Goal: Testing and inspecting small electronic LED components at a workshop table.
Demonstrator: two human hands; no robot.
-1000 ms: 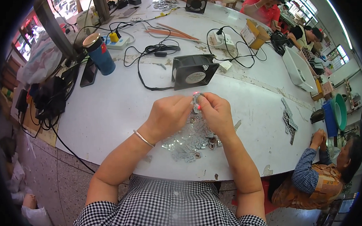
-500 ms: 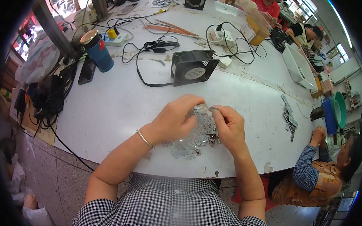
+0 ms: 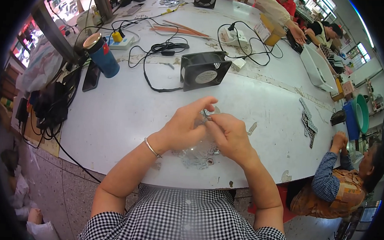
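I've got a tiny metal part (image 3: 206, 116) pinched between both hands, just above the desk (image 3: 116, 117) and over a small pile of clear bags with bits in them (image 3: 197, 156). My left hand (image 3: 183, 128) closes thumb and fingertips on it from the left, my right hand (image 3: 229, 136) grips it from the right. It's so small and so covered by my fingers that I honestly can't tell which way it points or how its long axis runs. A black fan (image 3: 203, 70) stands further back, facing me.
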